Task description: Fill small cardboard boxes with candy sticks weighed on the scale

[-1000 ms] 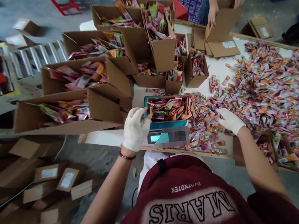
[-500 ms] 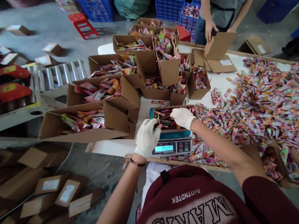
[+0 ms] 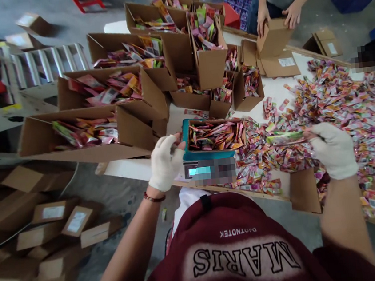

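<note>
My right hand [image 3: 334, 149], in a white glove with bare fingertips, pinches a green candy packet [image 3: 284, 137] above the heap of small wrapped packets [image 3: 345, 110]. My left hand [image 3: 167, 160], gloved the same way, is at the left edge of a teal-topped digital scale [image 3: 209, 155]. Its fingers are loosely bent and apart, with nothing seen in them. On the scale sits an open carton [image 3: 218, 150] filled with pink, orange and green packets. The scale's lit display is blurred over, so its figures cannot be read.
Open cartons [image 3: 135, 126] full of packets crowd the table's left and back. Beyond them a co-worker's hands [image 3: 291, 15] hold a folded carton [image 3: 275, 37]. A roller conveyor [image 3: 48, 65] stands at left; empty cartons [image 3: 50, 235] litter the floor. Blue crates [image 3: 241, 0] stand behind.
My right hand has left the carton on the scale and swung right, with a green packet in its fingers. My left hand has drawn back left from the carton. The view has shifted.
</note>
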A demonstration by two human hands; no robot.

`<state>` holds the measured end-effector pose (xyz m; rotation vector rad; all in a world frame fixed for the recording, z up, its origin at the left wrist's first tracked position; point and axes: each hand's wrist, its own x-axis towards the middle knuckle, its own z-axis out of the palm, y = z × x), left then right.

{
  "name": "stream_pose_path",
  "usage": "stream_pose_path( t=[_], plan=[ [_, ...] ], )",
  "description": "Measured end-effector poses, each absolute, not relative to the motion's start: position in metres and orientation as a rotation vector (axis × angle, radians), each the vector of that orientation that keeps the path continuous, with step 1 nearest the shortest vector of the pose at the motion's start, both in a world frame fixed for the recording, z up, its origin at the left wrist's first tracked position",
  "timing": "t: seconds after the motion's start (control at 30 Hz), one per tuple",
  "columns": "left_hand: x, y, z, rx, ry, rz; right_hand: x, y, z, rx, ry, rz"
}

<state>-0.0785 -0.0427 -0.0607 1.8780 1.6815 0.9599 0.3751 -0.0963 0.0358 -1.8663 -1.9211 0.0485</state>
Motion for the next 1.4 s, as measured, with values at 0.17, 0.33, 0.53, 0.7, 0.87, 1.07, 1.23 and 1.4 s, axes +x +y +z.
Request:
stream_pose_path(
  t=[0.17,0.33,0.53,0.7,0.87,1.07,1.23,1.4],
  plan=[
    [-0.095,-0.050,-0.064,1.813,1.746,0.980,0.408,-0.111,-0.001,-2.147,-2.025,0.004],
    [-0.095,-0.055,-0.058,1.785,1.775,0.959,0.357,-0.084,0.009,-1.976,-1.726,0.189],
    [-0.087,-0.060,-0.054,1.781,1.759,0.982,0.257,-0.036,0.020,-1.539,-1.656,0.717],
    [-0.092,-0.066,-0.052,1.786,1.785,0.998,0.262,-0.035,0.031,-1.530,-1.837,0.638],
    [-0.098,-0.067,-0.062,1.723,1.806,0.977,0.318,-0.052,0.034,-1.875,-2.253,0.114],
    [-0.082,-0.047,-0.080,1.604,1.664,0.985,0.223,-0.042,-0.031,-1.589,-2.930,0.470],
    [-0.085,-0.034,-0.083,1.551,1.629,0.969,0.194,-0.021,-0.045,-1.832,-2.938,0.475],
    [-0.112,-0.035,-0.098,1.441,1.712,0.930,0.242,-0.020,0.006,-2.227,-2.634,0.271]
  ],
)
